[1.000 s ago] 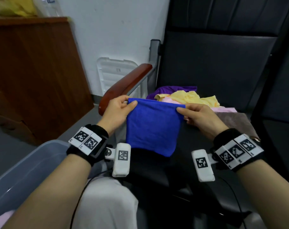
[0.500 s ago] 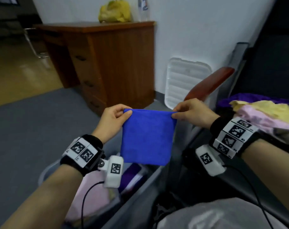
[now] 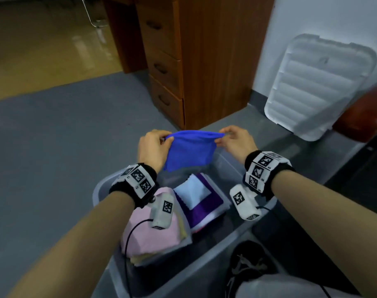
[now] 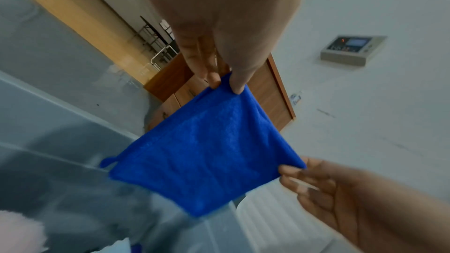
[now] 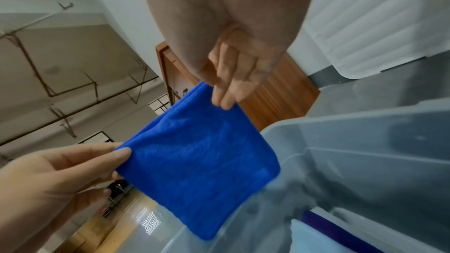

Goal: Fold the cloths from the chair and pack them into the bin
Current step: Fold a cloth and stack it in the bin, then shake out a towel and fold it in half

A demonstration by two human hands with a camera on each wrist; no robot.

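A folded blue cloth (image 3: 189, 150) hangs over the far end of the grey translucent bin (image 3: 101, 190). My left hand (image 3: 155, 145) pinches its top left corner and my right hand (image 3: 230, 139) pinches its top right corner. In the left wrist view the blue cloth (image 4: 207, 145) hangs from my thumb and fingertips (image 4: 214, 82). The right wrist view shows the blue cloth (image 5: 199, 161) just above the bin's rim (image 5: 353, 116). Inside the bin lie a folded pink cloth (image 3: 153, 233) and a light blue cloth (image 3: 194, 192) on a purple one (image 3: 202, 209).
A wooden drawer cabinet (image 3: 194, 61) stands beyond the bin. The bin's white lid (image 3: 316, 87) leans on the wall at right. The chair's brown armrest (image 3: 364, 119) is at the right edge. A black shoe (image 3: 248, 263) is beside the bin.
Both hands have carried the blue cloth left, away from the chair, to above the bin. The view has swung from the chair to the bin on the floor.
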